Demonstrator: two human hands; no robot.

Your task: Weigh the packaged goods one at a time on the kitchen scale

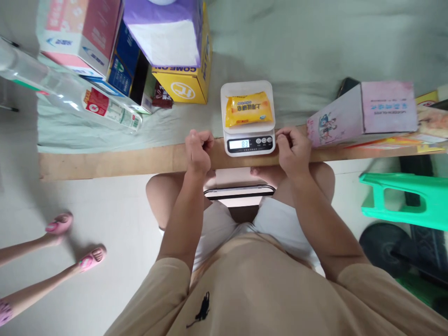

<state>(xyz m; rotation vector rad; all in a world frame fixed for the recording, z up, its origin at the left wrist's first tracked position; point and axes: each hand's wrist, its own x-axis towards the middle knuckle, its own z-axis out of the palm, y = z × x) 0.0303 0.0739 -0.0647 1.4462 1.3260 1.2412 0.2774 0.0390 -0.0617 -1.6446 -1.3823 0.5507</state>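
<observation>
At the far left, another person's feet in pink sandals stand on the pale floor, well apart from the seated person. Above them, on the green cloth that covers the surface, a clear plastic bottle with a red label lies on its side, its cap end pointing right. Behind it lean a pink and white carton and a blue box, and next to these stands a yellow box with a purple and white pack on top of it. A small dark red packet lies just beside the yellow box.

The wooden edge of the worktop runs across the view. The left hand rests on that edge, curled into a closed fist and holding nothing, just left of the white kitchen scale. The yellow snack packet lies flat on the scale's platform, and the display reads 83. The right hand rests on the worktop edge at the scale's right side, its fingers bent and touching the scale's corner near the buttons; it holds nothing.

Below the scale, a phone or tablet lies across the person's lap. Further right, a pink box lies on the worktop, and a green plastic stool stands on the floor.
</observation>
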